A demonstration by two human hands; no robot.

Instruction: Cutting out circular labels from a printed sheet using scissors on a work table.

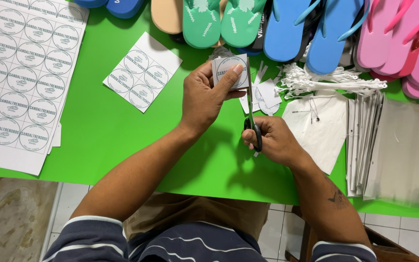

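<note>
Label square (230,68) (one round sticker) sits pinched in the left hand (204,97) at frame centre; right hand (275,140) grips scissors (252,114) against its edge.

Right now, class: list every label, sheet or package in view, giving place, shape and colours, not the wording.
Cut label: in left hand, squarish, white with grey ring.
Small sheet: centre table, four round labels, white.
Big sheet: left, rows of round labels, white.
Clear bags: right, stacked, shiny.
Scissors: in right hand.
</note>
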